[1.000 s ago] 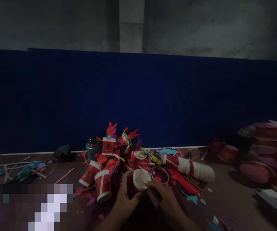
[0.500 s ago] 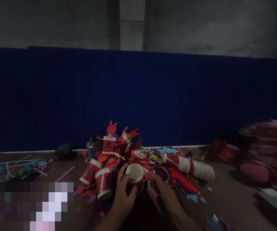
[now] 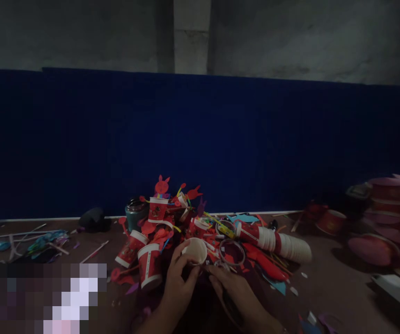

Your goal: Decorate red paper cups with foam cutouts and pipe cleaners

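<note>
My left hand [image 3: 178, 284] is wrapped round a paper cup [image 3: 197, 250], white inside, tilted so that its mouth faces me. Close by the cup's lower right side, my right hand [image 3: 235, 288] has its fingers pinched together. What they hold is too dark and small to make out. Just left of my left hand, a red and white paper cup [image 3: 150, 266] stands tilted. Behind my hands lies a heap of red cups and cut-outs, among them a cup [image 3: 158, 209] topped by a red rabbit-like figure [image 3: 161, 186].
A nested stack of paper cups [image 3: 292, 247] lies on its side at right, near a roll of clear tape [image 3: 232, 252]. Coloured strips [image 3: 43, 243] litter the left of the brown table [image 3: 339, 292]. Red and pink items [image 3: 388, 213] pile up far right. A blue panel [image 3: 200, 139] rises behind.
My right hand has shifted slightly left and down, its fingertips now lower by the cup's side. The cup has turned a little in my left hand, which stays in place.
</note>
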The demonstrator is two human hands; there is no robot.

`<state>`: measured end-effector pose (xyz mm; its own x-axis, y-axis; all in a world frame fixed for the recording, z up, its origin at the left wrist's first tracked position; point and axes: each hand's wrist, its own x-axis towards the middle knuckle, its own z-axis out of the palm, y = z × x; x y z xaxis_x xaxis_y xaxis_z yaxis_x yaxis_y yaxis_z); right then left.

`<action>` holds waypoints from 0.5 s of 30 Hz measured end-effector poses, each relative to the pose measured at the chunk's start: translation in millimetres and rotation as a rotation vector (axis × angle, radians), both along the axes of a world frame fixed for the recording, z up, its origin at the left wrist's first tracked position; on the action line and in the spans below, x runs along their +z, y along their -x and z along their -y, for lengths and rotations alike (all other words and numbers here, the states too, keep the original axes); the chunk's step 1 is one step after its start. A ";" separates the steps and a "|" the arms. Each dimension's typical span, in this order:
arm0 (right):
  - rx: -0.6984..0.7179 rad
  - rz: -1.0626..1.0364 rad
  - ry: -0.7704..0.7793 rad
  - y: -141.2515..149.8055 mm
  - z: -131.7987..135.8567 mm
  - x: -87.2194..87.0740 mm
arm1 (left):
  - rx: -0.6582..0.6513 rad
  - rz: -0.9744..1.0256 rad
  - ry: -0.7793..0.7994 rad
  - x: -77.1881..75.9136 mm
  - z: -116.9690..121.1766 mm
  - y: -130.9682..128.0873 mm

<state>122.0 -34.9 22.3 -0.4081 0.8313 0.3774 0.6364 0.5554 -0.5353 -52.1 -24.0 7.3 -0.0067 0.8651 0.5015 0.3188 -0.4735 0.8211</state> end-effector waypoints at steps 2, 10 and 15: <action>-0.009 0.012 0.003 -0.5 -0.8 -1.6 | 0.012 0.018 -0.006 0.1 0.1 0.6; -0.049 0.080 -0.018 -1.9 -4.7 -17.0 | 0.027 0.035 -0.049 3.1 0.6 0.9; -0.044 0.074 -0.012 0.5 -1.1 -9.7 | 0.059 -0.035 -0.032 -2.1 -2.2 1.0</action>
<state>121.5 -33.8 12.6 -0.3987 0.8447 0.3571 0.6979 0.5321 -0.4795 -53.1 -21.8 5.3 -0.0391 0.8472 0.5298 0.3753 -0.4790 0.7936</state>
